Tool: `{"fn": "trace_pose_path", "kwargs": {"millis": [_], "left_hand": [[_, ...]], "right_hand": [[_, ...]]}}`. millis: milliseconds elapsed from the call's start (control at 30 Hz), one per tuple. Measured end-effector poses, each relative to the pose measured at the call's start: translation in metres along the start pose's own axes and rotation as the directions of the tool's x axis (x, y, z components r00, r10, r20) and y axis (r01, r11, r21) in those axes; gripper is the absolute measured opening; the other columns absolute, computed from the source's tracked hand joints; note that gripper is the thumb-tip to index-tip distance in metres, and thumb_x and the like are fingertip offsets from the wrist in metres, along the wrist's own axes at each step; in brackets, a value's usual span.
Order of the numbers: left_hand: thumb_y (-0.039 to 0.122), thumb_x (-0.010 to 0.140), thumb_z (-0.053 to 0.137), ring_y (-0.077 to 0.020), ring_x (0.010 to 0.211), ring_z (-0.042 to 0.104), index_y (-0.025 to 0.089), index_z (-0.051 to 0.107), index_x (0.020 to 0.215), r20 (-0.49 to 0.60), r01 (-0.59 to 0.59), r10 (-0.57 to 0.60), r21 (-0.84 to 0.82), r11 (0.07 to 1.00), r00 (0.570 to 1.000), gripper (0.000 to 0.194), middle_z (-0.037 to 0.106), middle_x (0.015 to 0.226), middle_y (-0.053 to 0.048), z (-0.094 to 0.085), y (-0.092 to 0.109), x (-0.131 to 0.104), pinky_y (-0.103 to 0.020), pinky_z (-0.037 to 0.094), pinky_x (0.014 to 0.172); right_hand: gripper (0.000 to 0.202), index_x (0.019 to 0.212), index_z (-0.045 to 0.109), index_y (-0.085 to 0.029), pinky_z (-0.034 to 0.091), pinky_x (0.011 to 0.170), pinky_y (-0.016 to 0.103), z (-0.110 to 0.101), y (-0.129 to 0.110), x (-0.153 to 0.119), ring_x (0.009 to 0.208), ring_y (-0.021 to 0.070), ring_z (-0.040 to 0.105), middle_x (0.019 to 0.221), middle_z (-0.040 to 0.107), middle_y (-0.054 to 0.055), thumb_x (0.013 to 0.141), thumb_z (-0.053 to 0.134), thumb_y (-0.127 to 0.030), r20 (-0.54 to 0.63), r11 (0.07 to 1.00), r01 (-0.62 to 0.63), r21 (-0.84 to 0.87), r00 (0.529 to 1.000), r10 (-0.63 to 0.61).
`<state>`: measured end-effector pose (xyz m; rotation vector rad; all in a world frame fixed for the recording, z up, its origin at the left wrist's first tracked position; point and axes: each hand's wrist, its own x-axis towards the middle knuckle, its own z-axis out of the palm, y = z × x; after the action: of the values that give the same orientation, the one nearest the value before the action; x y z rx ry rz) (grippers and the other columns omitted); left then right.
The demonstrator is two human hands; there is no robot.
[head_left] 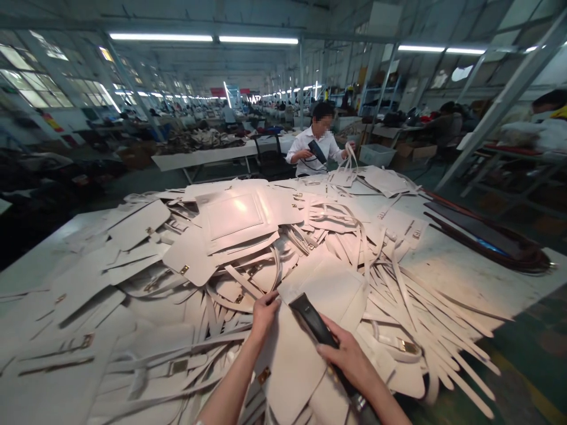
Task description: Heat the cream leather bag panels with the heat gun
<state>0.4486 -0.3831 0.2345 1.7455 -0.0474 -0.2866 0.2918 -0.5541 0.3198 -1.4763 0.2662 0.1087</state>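
Your right hand (348, 354) is wrapped around a black handheld tool (305, 313), its head above a pale panel (290, 360). Your left hand (264, 313) pinches the panel's left edge, fingers narrow. Panel lies on the heap of pale pieces (233, 215). Opposite, a co-worker (328, 146) grips a dark blower (317, 151).

the right hand (346, 351) is covering part of the black tool (310, 316); behind that grip, both forearms (230, 381) are running out of view; far beyond it, background people (448, 125) are blurring.
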Motion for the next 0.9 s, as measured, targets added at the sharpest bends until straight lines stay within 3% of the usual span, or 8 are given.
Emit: {"fn": "trace_pose_path", "kwargs": {"millis": [167, 333, 567, 633, 733, 833, 900], "left_hand": [[0.025, 0.058, 0.063, -0.0210, 0.078, 0.060, 0.011, 0.065, 0.100, 0.091, 0.059, -0.040, -0.219, 0.974, 0.995, 0.044, 0.068, 0.082, -0.007, 0.001, -0.001, -0.016, -0.030, 0.045, 0.074], [0.024, 0.058, 0.065, -0.0156, 0.060, 0.056, 0.012, 0.060, 0.111, 0.110, 0.136, -0.108, -0.293, 0.946, 0.988, 0.055, 0.064, 0.067, -0.002, -0.006, -0.007, -0.024, -0.026, 0.043, 0.061], [0.021, 0.059, 0.063, -0.0238, 0.094, 0.057, 0.013, 0.060, 0.109, 0.172, 0.085, -0.036, -0.288, 0.954, 0.984, 0.051, 0.065, 0.100, -0.007, 0.002, 0.006, -0.024, -0.030, 0.042, 0.083], [0.026, 0.061, 0.063, -0.0248, 0.094, 0.057, 0.014, 0.062, 0.106, 0.177, 0.067, -0.031, -0.198, 0.978, 0.984, 0.047, 0.066, 0.100, -0.007, 0.008, 0.012, -0.024, -0.030, 0.044, 0.080], [0.038, 0.064, 0.061, -0.0247, 0.078, 0.061, 0.012, 0.066, 0.091, 0.163, 0.036, -0.051, 0.092, 0.995, 0.985, 0.038, 0.069, 0.082, -0.005, 0.010, 0.023, -0.014, -0.029, 0.046, 0.066], [0.044, 0.064, 0.058, -0.0243, 0.066, 0.060, 0.012, 0.066, 0.069, 0.149, -0.015, -0.047, 0.390, 0.921, 0.988, 0.033, 0.066, 0.062, -0.002, -0.004, 0.036, 0.005, -0.027, 0.044, 0.057], [0.045, 0.063, 0.057, -0.0239, 0.066, 0.060, 0.014, 0.065, 0.065, 0.205, -0.054, -0.057, 0.497, 0.866, 0.977, 0.032, 0.065, 0.060, -0.001, -0.023, 0.042, 0.016, -0.026, 0.043, 0.057]], "right_hand": [[0.059, 0.125, 0.046, -0.025, 0.044, 0.038, 0.022, 0.018, -0.005, 0.041, 0.040, 0.0103, 0.050, 0.060, 0.056, -0.006, 0.067, 0.057, -0.018, 0.131, 0.999, -0.038, -0.002, 0.991, 0.038], [0.053, 0.122, 0.047, -0.030, 0.042, 0.032, 0.020, 0.023, -0.004, 0.062, 0.034, 0.0091, 0.048, 0.054, 0.051, -0.008, 0.070, 0.054, -0.021, 0.126, 0.999, -0.038, 0.006, 0.991, 0.036], [0.054, 0.119, 0.050, -0.030, 0.040, 0.030, 0.019, 0.019, -0.004, 0.048, 0.032, 0.0073, 0.046, 0.059, 0.054, -0.007, 0.067, 0.056, -0.018, 0.078, 0.997, -0.071, 0.001, 0.994, 0.071], [0.055, 0.120, 0.049, -0.029, 0.040, 0.031, 0.018, 0.022, -0.003, 0.050, 0.034, 0.0060, 0.045, 0.064, 0.055, -0.006, 0.066, 0.056, -0.018, 0.009, 0.998, -0.065, -0.003, 0.998, 0.065], [0.057, 0.124, 0.045, -0.029, 0.040, 0.033, 0.017, 0.019, -0.001, 0.053, 0.039, 0.0066, 0.046, 0.068, 0.056, -0.004, 0.068, 0.057, -0.021, -0.111, 0.999, -0.052, -0.014, 0.993, 0.050], [0.058, 0.125, 0.044, -0.028, 0.041, 0.035, 0.018, -0.002, 0.000, 0.041, 0.043, 0.0081, 0.048, 0.073, 0.058, -0.003, 0.069, 0.057, -0.024, -0.206, 0.998, -0.061, -0.022, 0.977, 0.055], [0.060, 0.127, 0.043, -0.026, 0.042, 0.037, 0.020, -0.024, 0.004, 0.023, 0.043, 0.0087, 0.047, 0.075, 0.060, -0.001, 0.068, 0.057, -0.027, -0.267, 0.996, -0.088, -0.030, 0.961, 0.077]]}}
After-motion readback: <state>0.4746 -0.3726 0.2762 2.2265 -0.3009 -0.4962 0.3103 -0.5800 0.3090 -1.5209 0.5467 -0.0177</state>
